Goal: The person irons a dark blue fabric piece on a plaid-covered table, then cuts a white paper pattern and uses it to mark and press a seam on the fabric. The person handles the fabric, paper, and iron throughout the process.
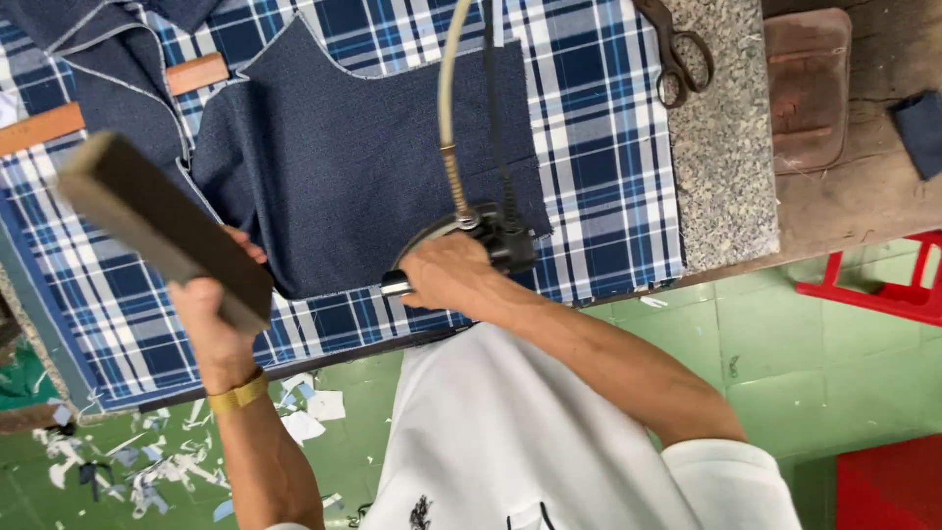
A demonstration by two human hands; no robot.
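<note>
Because your right hand (446, 275) is wrapped tight over the handle, most of the iron (471, 240) is hidden; only its dark body, a strip of metal base and the hose (446, 88) rising out of the top edge show. It sits on the near edge of the dark blue cloth (353, 167), which lies on the checked cover (608, 147) of the worktop. Your left hand (221, 319) is closed around one end of a long dark block (157, 221), held up at a slant above the cover, just left of the cloth; the block blurs a little and hides the cover under it. More blue cloth at the upper left is cut off by the frame, with two wooden strips (196, 74) partly under it. Scissors (677, 54) rest on the speckled stone edge (721, 177), their tips out of view. Beyond lie a brownish tray (810, 88), something red (883, 290) cut off at the right, and paper scraps (147, 471) on the green floor
</note>
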